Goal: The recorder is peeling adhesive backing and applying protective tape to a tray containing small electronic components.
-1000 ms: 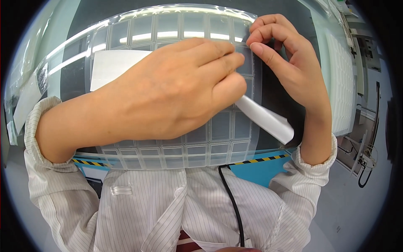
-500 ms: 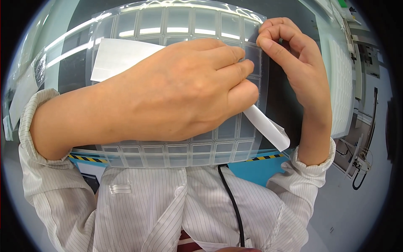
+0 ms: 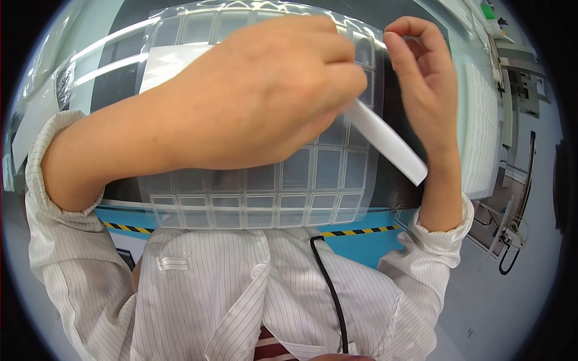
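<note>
A clear plastic tray (image 3: 296,169) with rows of rectangular pockets lies in front of me. My left hand (image 3: 271,90) is closed above its middle, knuckles up, on a narrow white paper strip (image 3: 388,139). The strip sticks out to the right and hangs over the tray's right edge. A flat white sheet (image 3: 171,63) shows beyond my left forearm; my hand hides whether it joins the strip. By the tray's far right corner, my right hand (image 3: 426,75) has its thumb and curled fingers drawn together. What they hold, if anything, is too small to make out.
The tray rests over a dark work surface (image 3: 391,180). A stack of white moulded trays (image 3: 481,129) stands to the right, and crinkled clear film (image 3: 63,84) lies at the left. Yellow-and-black tape (image 3: 361,231) runs along the near edge. A black cable (image 3: 330,283) hangs down my front.
My left hand has lifted and moved away from me, drawing the strip along with it. My right hand has shifted slightly, its thumb now off the tray's corner area.
</note>
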The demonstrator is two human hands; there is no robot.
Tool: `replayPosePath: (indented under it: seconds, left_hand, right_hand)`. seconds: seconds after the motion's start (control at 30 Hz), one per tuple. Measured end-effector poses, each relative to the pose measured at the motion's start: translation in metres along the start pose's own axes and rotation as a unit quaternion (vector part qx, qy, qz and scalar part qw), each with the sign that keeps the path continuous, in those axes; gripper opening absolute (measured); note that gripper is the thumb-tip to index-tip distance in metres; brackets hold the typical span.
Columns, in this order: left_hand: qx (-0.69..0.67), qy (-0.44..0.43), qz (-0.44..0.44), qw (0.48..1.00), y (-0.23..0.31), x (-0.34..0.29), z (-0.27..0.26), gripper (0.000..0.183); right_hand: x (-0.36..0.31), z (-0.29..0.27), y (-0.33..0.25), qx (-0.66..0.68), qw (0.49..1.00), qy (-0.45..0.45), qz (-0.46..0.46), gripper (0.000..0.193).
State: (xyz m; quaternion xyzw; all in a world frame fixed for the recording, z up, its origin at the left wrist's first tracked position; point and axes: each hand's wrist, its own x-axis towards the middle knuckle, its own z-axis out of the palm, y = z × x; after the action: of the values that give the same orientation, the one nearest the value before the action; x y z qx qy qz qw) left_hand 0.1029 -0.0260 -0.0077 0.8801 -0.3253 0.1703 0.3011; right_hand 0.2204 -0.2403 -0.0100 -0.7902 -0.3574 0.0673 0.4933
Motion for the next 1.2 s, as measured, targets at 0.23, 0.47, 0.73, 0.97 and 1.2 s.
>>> replayPosePath:
  seconds: [0.23, 0.47, 0.73, 0.97, 1.2]
  left_hand:
    - [-0.015, -0.019, -0.129, 0.991, 0.01, 0.01, -0.023, 0.015]
    - [-0.199, -0.065, -0.277, 0.938, 0.006, -0.002, -0.042, 0.026]
    - [-0.169, -0.071, -0.289, 0.94, 0.004, -0.011, -0.037, 0.017]
    - [-0.04, -0.082, -0.068, 0.994, 0.018, -0.02, -0.021, 0.02]
    - [-0.014, -0.119, -0.026, 0.992, 0.01, -0.023, -0.01, 0.022]
  right_hand:
    - [-0.015, -0.004, -0.061, -0.067, 0.989, -0.128, -0.013, 0.012]
    - [-0.017, 0.008, -0.058, -0.062, 0.989, -0.135, -0.016, 0.012]
    - [-0.009, 0.014, -0.045, 0.056, 0.988, -0.114, -0.091, 0.011]
    - [0.008, -0.005, -0.017, -0.015, 0.992, -0.127, 0.016, 0.01]
    - [0.016, -0.001, -0.022, -0.066, 0.978, -0.187, 0.068, 0.012]
